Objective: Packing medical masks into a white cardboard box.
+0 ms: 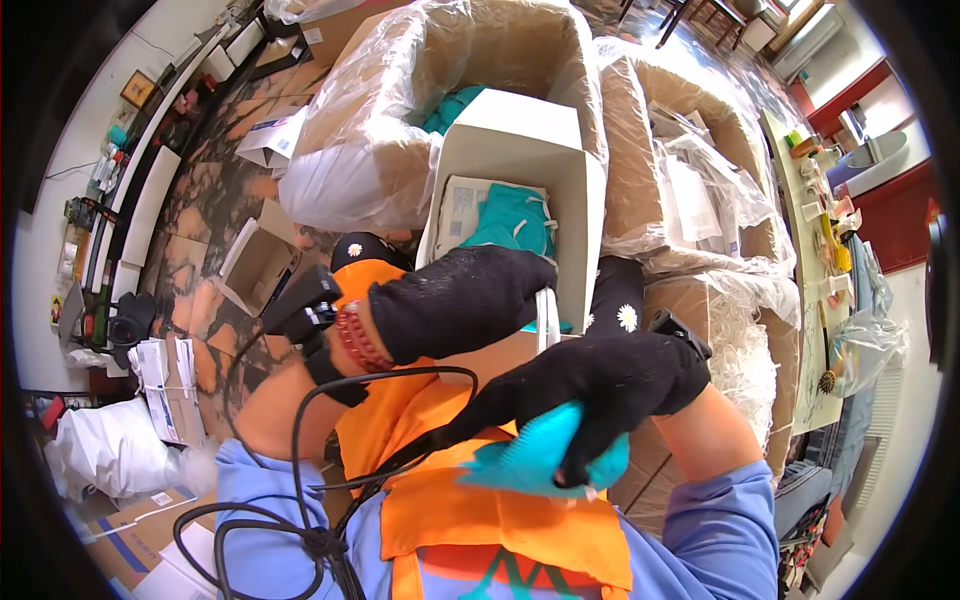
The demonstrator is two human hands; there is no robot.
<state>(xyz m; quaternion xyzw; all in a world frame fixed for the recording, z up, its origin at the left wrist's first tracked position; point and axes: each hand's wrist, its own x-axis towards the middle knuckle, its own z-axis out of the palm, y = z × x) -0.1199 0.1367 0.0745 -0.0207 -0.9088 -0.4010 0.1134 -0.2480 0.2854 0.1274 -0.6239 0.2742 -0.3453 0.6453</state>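
Observation:
My left hand (465,300), in a black glove, is closed at the near side of an open white box (575,205). A narrow white strip (546,318) shows beside its fingers, with bits of teal around it; what it grips is hidden. In front of my chest, my right hand (600,390), also black-gloved, is closed on a teal ridged fabric piece (525,455), partly blurred. Inside the white box lie teal fabric pieces (512,218) with thin white cords, beside a printed white sheet (460,205).
Behind stands a large plastic-lined carton (350,150) with more teal fabric (455,108). Another lined carton (625,150) at right holds clear plastic and papers. A small open box (265,255) is on the floor at left. A black cable (300,430) loops by my left arm. A long table (800,270) runs along the right.

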